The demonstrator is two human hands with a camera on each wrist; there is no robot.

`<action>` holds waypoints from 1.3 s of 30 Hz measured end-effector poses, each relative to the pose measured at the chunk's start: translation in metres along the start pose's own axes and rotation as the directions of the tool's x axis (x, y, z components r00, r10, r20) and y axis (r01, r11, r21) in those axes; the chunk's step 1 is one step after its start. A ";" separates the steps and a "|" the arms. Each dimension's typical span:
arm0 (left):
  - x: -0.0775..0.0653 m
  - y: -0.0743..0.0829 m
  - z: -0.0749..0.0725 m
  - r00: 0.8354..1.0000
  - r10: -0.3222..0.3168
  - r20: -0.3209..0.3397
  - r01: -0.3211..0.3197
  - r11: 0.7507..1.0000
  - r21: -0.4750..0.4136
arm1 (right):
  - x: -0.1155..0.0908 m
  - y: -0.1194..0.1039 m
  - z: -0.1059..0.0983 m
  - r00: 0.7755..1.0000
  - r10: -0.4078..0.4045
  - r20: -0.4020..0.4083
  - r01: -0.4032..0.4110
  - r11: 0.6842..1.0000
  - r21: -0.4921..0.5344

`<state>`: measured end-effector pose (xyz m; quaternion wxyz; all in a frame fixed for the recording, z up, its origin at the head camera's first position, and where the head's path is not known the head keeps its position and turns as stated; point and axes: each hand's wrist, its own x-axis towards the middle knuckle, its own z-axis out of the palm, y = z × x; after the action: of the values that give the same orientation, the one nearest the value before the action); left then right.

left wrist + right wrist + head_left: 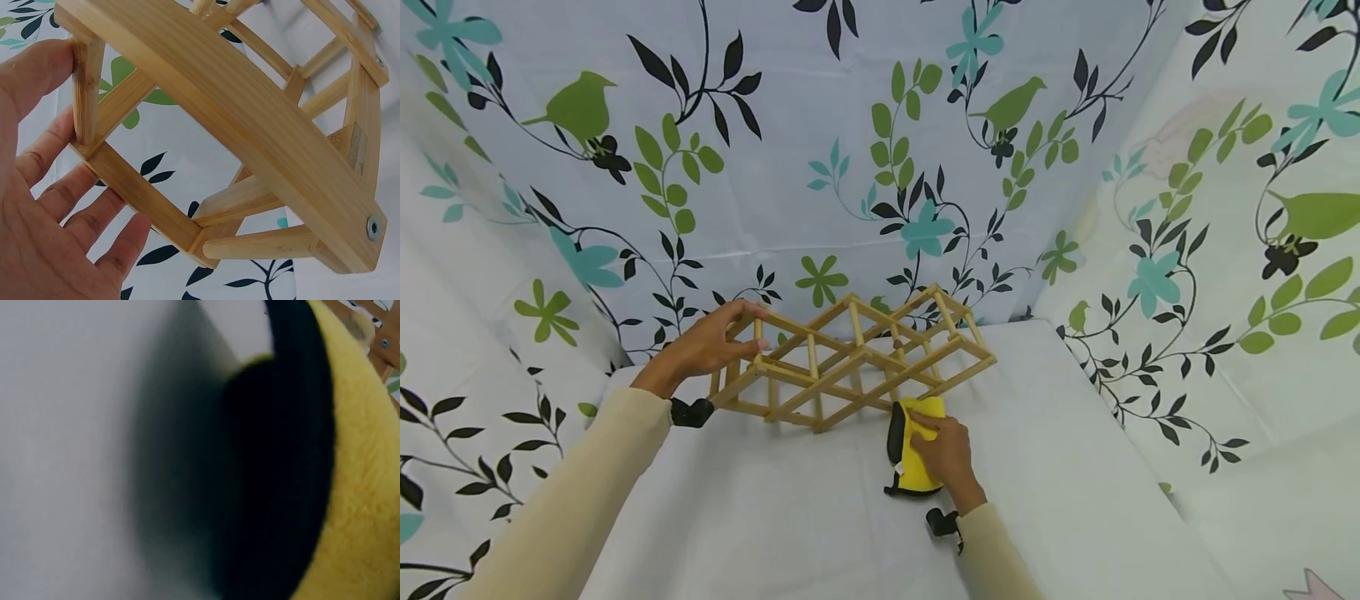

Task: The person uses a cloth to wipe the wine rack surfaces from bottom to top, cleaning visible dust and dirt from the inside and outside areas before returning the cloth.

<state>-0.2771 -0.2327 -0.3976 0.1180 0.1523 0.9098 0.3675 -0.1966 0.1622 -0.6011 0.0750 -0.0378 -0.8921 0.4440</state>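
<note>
A lattice of pale wooden slats and dowels, like an expandable wine rack (857, 354), stands at the back of the white surface. At its left end my left hand (711, 340) grips it; in the left wrist view, the thumb and index finger of the left hand (56, 181) pinch a short dowel of the rack (250, 119). Just in front of the rack, my right hand (947, 450) holds a fuzzy yellow cloth with black edging (917, 479). This cloth (365, 481) fills the right side of the right wrist view, where the hand itself is hidden.
The white-covered table (820, 517) extends toward me and to the right. Behind it hangs a pale curtain (760, 192) printed with leaves, birds and flowers, which also runs along both sides. A small black wrist mount (942, 522) sits by the right cuff.
</note>
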 end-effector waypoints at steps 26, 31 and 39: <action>-0.002 -0.003 0.001 1.000 -0.011 -0.015 0.012 1.000 0.025 | 0.009 -0.036 0.025 0.966 -0.119 0.229 0.149 0.982 -0.118; 0.001 -0.002 0.003 1.000 -0.003 -0.014 0.003 1.000 0.030 | -0.005 -0.047 0.022 0.970 -0.161 0.184 0.186 0.974 -0.126; 0.001 -0.002 0.003 0.999 -0.006 -0.034 0.007 1.000 0.028 | -0.006 -0.082 0.039 0.855 -0.511 0.093 0.506 0.860 0.074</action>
<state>-0.2770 -0.2317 -0.4012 0.1014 0.1448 0.9173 0.3568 -0.1971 0.0812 -0.5590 0.1415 0.2251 -0.8624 0.4308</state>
